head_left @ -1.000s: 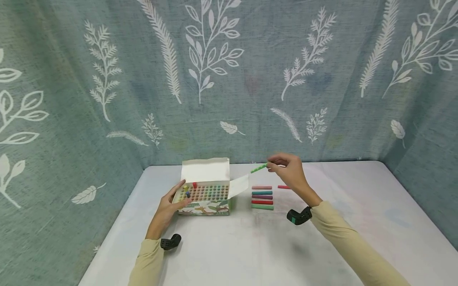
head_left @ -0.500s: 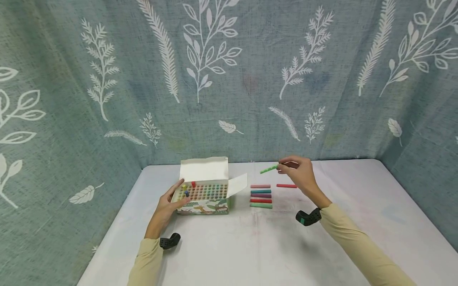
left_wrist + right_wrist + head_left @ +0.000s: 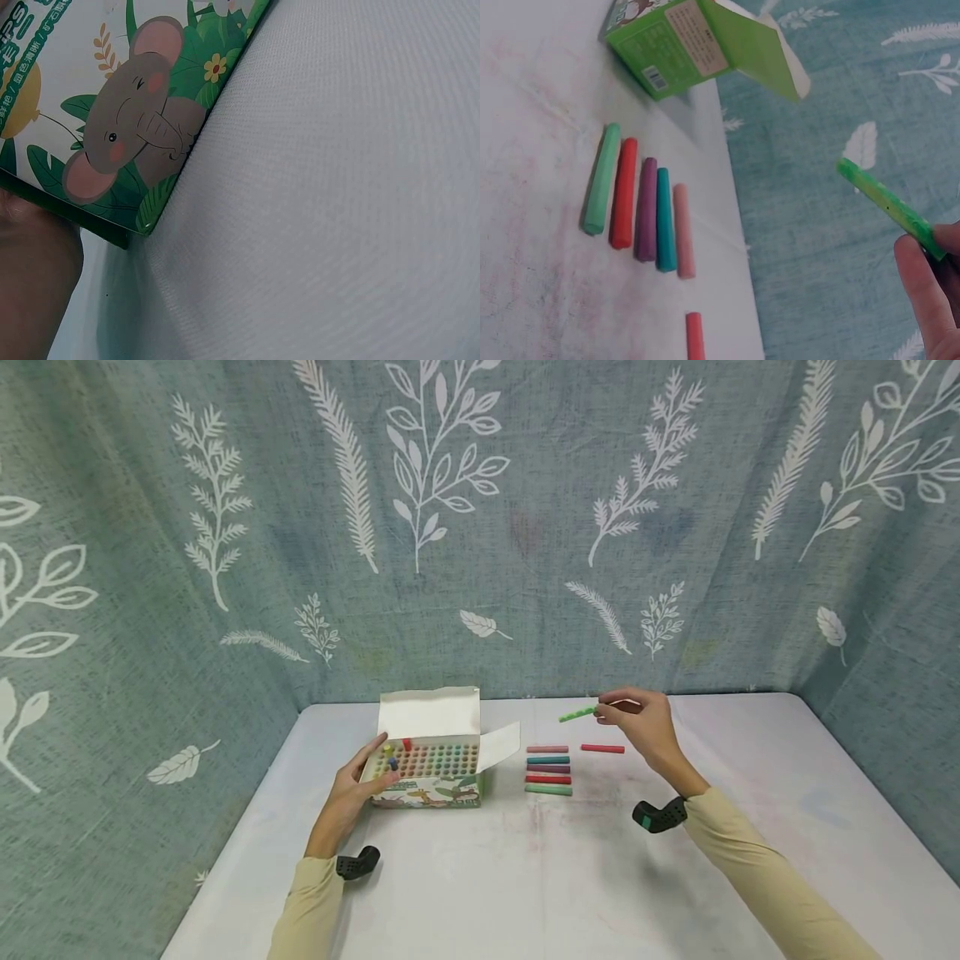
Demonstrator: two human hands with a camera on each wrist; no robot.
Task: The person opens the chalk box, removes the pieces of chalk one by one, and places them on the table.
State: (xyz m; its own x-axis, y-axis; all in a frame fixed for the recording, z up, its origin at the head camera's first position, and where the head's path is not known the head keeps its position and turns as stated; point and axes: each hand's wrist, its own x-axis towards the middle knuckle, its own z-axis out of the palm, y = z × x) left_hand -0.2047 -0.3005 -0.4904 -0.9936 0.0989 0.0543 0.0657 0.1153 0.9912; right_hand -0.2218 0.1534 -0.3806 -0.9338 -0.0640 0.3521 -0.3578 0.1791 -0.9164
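My right hand (image 3: pixel 643 727) pinches one end of a bright green chalk stick (image 3: pixel 576 715), raised near the table's back edge. Its free end points left; the right wrist view shows the stick (image 3: pixel 889 206) between thumb and fingers. At the left, my left hand (image 3: pixel 347 795) holds the left end of a chalk box (image 3: pixel 431 793), thumb over the front edge and a finger at the back corner. Its lid stands up and a side flap sticks out. Rows of chalk ends fill it; red, yellow and blue sticks rise higher. An elephant print (image 3: pixel 127 112) shows in the left wrist view.
Right of the box lie chalk sticks in a column: pink (image 3: pixel 547 749), teal (image 3: pixel 548 760), purple (image 3: pixel 548 769), red (image 3: pixel 547 779) and pale green (image 3: pixel 548 790). Another red stick (image 3: pixel 603 748) lies right of them. A leaf-patterned curtain (image 3: pixel 480 527) hangs behind the white table (image 3: pixel 480 885).
My right hand has moved right with the green chalk stick, uncovering the whole separate red stick. My left hand and the box have stayed in place.
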